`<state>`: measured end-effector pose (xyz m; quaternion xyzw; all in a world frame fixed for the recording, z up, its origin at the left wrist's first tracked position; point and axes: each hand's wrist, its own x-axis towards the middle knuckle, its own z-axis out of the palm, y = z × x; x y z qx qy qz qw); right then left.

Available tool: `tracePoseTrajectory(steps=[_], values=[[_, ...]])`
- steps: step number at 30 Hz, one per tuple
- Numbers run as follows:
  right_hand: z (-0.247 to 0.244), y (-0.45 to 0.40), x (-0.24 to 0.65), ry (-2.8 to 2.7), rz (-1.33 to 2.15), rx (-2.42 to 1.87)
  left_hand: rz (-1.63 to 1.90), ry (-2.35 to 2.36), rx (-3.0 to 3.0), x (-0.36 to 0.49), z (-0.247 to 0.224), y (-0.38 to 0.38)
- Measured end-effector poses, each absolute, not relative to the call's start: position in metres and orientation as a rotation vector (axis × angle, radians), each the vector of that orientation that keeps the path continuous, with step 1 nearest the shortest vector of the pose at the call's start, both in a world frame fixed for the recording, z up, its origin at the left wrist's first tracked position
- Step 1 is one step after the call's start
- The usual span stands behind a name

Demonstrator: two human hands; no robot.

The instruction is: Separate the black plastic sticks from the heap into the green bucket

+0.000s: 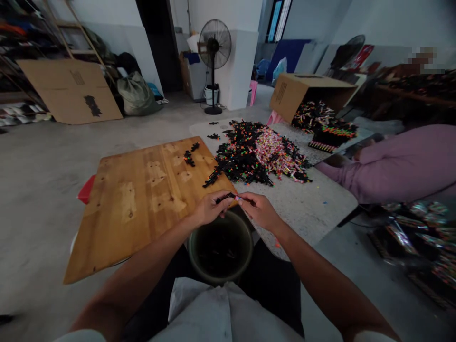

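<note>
My left hand [213,208] is closed in a pinch on a small black plastic piece [225,196], above the near edge of the table. Fingertips of my right hand [262,212] are pressed together on a tiny pink and blue piece [238,198] at its right end; whether the two are joined is too small to tell. Just below both hands stands a round dark bucket [192,251] between my legs. Beyond them spreads a heap of black pieces with orange and green tips [238,164], with pink and white small pieces [272,147] on it.
Several black pieces [189,158] lie on the wooden board [131,190]. A grey speckled table [302,209] joins it. At the right sits a person in pink clothing [406,161], near a tipped cardboard box [290,97] spilling pieces. Packed bags [402,232] lie on the floor.
</note>
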<state>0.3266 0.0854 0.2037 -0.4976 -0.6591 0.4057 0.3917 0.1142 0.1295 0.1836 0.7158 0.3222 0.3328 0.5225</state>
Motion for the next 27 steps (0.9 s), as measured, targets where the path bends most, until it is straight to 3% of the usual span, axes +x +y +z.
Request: tracePoseTrajectory(steps=[9, 14, 20, 27], values=[[0.206, 0.083, 0.335, -1.686, 1.323, -1.305, 0.631, 0.860, 2.293, 0.100, 0.206, 0.120], [0.206, 0.086, 0.336, -1.568, 1.503, -1.205, 0.536, 0.839, 2.190, 0.102, 0.206, 0.118], [0.192, 0.083, 0.329, -1.501, 1.417, -1.206, 0.434, 0.696, 1.887, 0.107, 0.190, 0.124], [0.157, 0.074, 0.324, -1.511, 1.255, -1.271, 0.358, 0.745, 1.946, 0.111, 0.167, 0.121]])
